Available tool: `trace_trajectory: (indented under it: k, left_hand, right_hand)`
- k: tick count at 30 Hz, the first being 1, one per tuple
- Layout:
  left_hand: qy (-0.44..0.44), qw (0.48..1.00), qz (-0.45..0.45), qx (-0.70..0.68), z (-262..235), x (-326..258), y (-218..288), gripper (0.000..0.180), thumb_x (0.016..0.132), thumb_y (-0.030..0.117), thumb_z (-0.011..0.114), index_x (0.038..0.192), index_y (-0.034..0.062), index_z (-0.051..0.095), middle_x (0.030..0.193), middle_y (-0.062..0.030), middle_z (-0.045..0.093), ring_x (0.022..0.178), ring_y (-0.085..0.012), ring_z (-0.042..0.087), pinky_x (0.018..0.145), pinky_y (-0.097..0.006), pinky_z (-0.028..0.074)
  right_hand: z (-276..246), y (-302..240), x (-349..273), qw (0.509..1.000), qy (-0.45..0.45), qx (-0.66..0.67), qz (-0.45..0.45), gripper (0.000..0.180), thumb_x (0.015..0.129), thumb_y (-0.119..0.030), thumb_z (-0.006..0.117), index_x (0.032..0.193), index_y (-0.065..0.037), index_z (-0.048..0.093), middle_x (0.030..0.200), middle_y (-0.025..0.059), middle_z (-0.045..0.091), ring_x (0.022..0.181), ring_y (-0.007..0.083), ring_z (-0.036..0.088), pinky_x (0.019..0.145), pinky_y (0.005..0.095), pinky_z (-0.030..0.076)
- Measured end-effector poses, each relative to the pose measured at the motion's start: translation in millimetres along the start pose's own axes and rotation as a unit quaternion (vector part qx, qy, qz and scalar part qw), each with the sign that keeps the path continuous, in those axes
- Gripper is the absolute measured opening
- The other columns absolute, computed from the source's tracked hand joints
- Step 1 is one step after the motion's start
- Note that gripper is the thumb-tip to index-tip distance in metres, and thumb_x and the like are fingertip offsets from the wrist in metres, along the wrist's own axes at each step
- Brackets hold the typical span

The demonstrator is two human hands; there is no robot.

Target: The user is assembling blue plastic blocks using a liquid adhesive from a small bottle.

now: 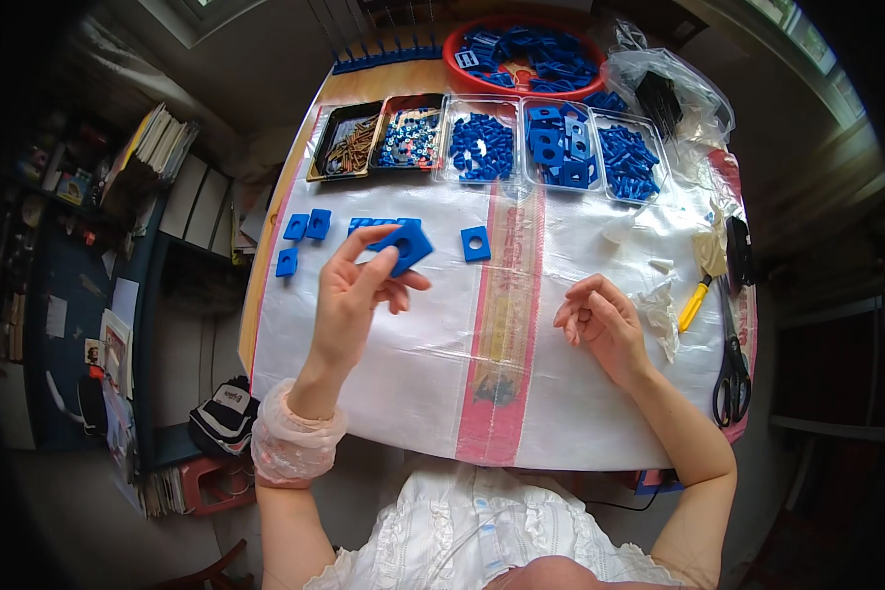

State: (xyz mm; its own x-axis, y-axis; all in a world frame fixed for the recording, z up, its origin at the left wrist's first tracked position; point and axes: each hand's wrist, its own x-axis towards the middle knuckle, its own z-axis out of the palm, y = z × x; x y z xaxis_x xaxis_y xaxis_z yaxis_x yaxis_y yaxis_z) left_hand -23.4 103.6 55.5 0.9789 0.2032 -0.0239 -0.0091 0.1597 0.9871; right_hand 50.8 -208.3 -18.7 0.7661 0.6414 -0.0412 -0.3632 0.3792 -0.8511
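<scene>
Head view: the left hand (352,287) pinches a blue holed block (418,245) between thumb and fingers; rightward, the right hand (610,326) is half curled, seemingly empty. A slackened thumb could drop the block onto blue pieces (362,223) just beyond.

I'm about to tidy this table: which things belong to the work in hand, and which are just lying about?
Apparently in the work:
- blue holed block in the left hand
- three small blue blocks

Apparently lying about:
- black scissors
- yellow-handled tool
- plastic bag
</scene>
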Motion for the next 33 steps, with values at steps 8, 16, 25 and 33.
trace_trajectory:
  k: [8,16,25,33]
  left_hand:
    - [0.197,0.978,-0.059,0.046,-95.9,-16.5,-32.8,0.029,0.100,0.020,0.054,0.123,0.0034,0.050,0.093,-0.0165,0.072,0.059,-0.0059,0.060,0.054,-0.016,0.047]
    - [0.217,0.966,-0.057,0.128,-104.4,-10.7,-38.3,0.028,0.100,0.016,0.053,0.125,0.0036,0.048,0.099,-0.0173,0.072,0.075,-0.0155,0.072,0.056,-0.016,0.053]
    - [0.242,0.959,-0.054,0.134,-104.4,-6.7,-37.7,0.030,0.099,0.013,0.054,0.125,0.0012,0.045,0.097,-0.0194,0.071,0.077,-0.0204,0.073,0.060,-0.021,0.058]
    - [0.236,0.948,-0.090,0.191,-101.5,-13.1,-26.7,0.033,0.096,0.015,0.059,0.124,0.0030,0.047,0.081,-0.0154,0.071,0.062,-0.0155,0.070,0.053,-0.019,0.054]
  right_hand:
    - [0.4,1.2,1.0,1.000,0.001,0.002,0.005,0.024,0.102,-0.020,0.048,0.113,0.000,0.054,0.093,0.0170,0.066,0.074,0.0135,0.062,0.069,0.0264,0.050]
    - [1.8,0.4,0.8,1.000,0.005,0.001,0.009,0.021,0.101,-0.017,0.049,0.111,0.000,0.055,0.092,0.0175,0.066,0.074,0.0130,0.062,0.068,0.0262,0.050]
    - [3.1,-0.2,0.6,1.000,0.011,-0.004,0.010,0.019,0.100,-0.015,0.051,0.110,0.000,0.056,0.092,0.0170,0.066,0.073,0.0127,0.062,0.068,0.0257,0.050]
    - [5.4,-0.3,1.2,0.999,0.016,-0.035,0.011,0.020,0.100,-0.022,0.052,0.108,-0.004,0.055,0.090,0.0136,0.066,0.072,0.0099,0.061,0.066,0.0220,0.048]
